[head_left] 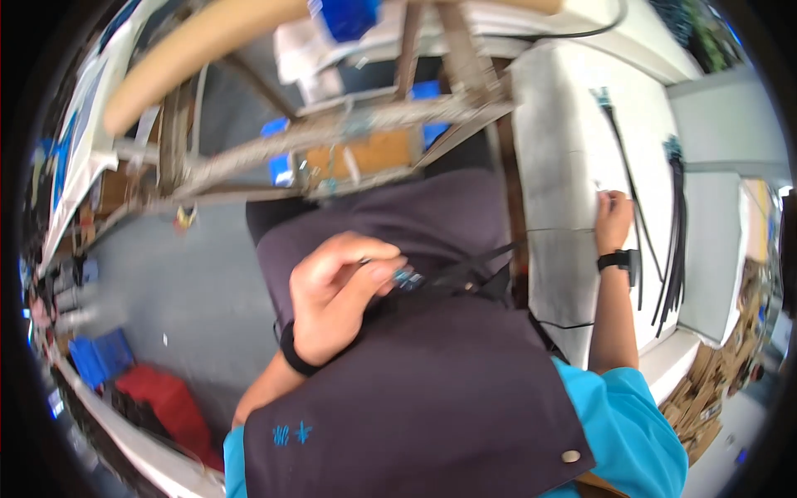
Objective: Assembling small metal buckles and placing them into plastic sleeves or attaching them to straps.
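My left hand is over my lap, its thumb and fingers pinched on a small teal piece. Blur hides the exact kind of this piece. Black straps lie across my dark apron just beyond it; I cannot tell whether they join it. Out to the right, my right hand rests over a white-covered surface, fingers drawn together at a small pale thing too blurred to name. Beside that hand lies a long black strip with a teal end. Farther right is a bunch of similar black strips.
In front of me stands a wooden frame with a curved tan bar above it. Blue pieces show on and behind it. To the left on the grey floor are a blue bin and a red bag-like thing.
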Demonstrator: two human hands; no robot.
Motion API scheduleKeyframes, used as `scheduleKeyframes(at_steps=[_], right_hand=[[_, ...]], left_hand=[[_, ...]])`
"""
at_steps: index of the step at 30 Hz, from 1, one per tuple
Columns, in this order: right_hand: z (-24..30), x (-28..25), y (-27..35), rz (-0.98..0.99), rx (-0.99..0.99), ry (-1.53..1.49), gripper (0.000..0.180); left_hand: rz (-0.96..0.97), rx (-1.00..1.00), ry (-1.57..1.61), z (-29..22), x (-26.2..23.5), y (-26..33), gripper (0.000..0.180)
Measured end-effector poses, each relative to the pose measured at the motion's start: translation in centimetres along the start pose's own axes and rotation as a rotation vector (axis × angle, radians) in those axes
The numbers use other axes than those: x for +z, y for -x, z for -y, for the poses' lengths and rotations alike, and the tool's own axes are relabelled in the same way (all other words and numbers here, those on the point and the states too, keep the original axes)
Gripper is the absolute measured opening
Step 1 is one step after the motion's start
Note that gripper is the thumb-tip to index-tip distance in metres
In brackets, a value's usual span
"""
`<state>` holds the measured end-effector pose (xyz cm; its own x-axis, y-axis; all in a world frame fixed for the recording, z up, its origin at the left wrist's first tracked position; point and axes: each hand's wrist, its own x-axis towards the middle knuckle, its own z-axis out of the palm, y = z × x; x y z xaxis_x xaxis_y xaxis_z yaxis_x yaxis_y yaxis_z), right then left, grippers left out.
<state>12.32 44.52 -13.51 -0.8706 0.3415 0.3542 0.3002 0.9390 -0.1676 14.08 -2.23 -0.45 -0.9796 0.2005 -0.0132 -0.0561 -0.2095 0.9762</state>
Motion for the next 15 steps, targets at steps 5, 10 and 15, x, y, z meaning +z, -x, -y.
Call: scheduleKeyframes(at_steps=[5,10,15], right_hand=[[1.2,-0.1,0.3,-0.078,0.117,-0.011,0.025],[1.6,-1.3,0.4,-0.109,0.269,0.05,0.031],[14.4,-9.9,0.2,0.161,-0.219,-0.725,0.041]], left_hand=[[-0.081,-0.087,0.019,0.4,-0.5,-0.2,0.011],[-0.042,-0.094,0.083,0.3,0.3,-1.6,0.011],[0.061,-0.093,-0.035,-1.6,4.3,-3.6,0.016]])
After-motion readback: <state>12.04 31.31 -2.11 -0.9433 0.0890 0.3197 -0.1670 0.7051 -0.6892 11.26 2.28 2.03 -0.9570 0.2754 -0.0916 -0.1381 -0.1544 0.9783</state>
